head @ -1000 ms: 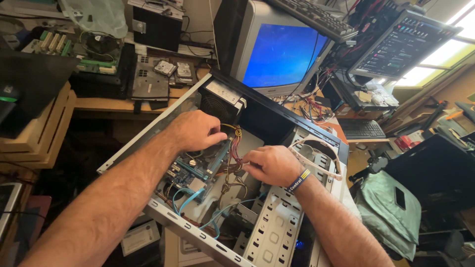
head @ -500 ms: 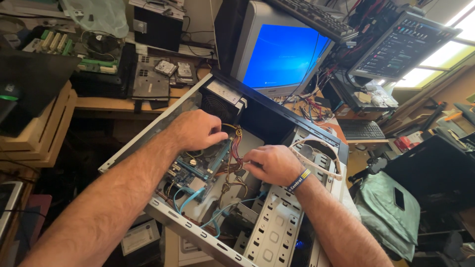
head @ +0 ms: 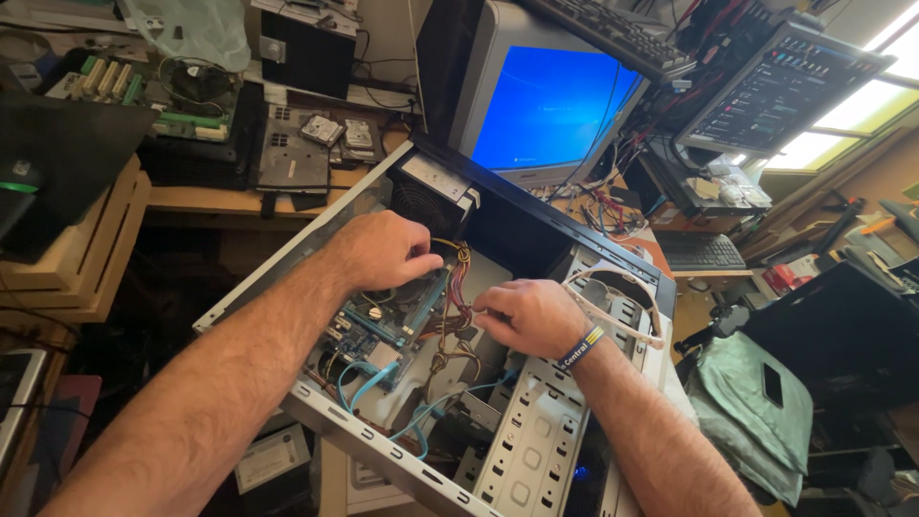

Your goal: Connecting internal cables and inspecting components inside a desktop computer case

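Reaching into the open computer case (head: 536, 450), you have both hands down among its wiring. Your left hand (head: 378, 251) is curled over the bundle of red, yellow and black power cables (head: 458, 278) near the case's far end, just below the grey power supply (head: 429, 196); whether those fingers actually pinch a plug, you cannot tell from here. Your right hand (head: 528, 316) is closed narrow, fingertips pressed together on the same cable bundle toward the middle of the case.

As far as it shows, the side panel is already off and the inside lies bare, but the blue motherboard (head: 378, 325) remains seated, and the light-blue data cables (head: 392, 393) loop across it toward the near edge, still attached.

The case is thin perforated sheet steel, pale and matte, with sharp folded rims. The cables are soft, glossy and twisted. A flat beige ribbon cable (head: 613, 306) arches over the drive cage by your right wrist. Behind the case stands a bulky monitor (head: 546, 105), its screen glowing blue.
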